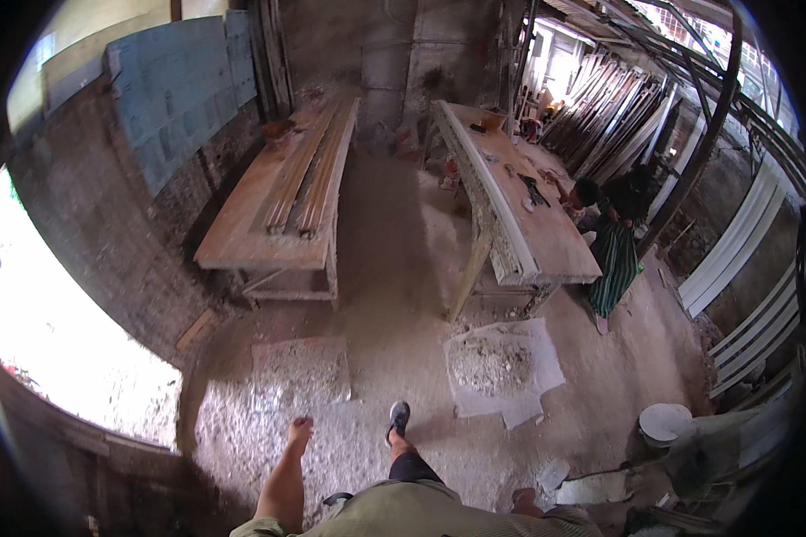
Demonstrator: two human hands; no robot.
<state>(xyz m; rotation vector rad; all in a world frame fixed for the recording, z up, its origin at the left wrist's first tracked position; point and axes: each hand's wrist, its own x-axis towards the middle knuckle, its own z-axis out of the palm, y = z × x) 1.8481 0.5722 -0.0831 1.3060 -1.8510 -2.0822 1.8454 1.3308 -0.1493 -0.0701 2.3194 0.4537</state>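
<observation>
My left hand (300, 432) hangs out ahead of my body over the dusty floor. Its fingers look loosely curled, with nothing seen in them, and it touches no object. Nearest to it lies a pale sheet (302, 371) strewn with light debris. Of my right arm (526, 501) only a small patch of skin shows beside my green shirt (412, 512); the fingers cannot be made out. One dark shoe (399, 416) of mine is set forward on the floor.
A left table (242, 234) bears long brown mouldings (309, 192). The right table (560, 255) carries a long pale moulding (484, 183) and tools. Two people (616, 224) are beside it. A sheet with white rubble (493, 365) lies ahead; a white bucket (664, 422) stands right.
</observation>
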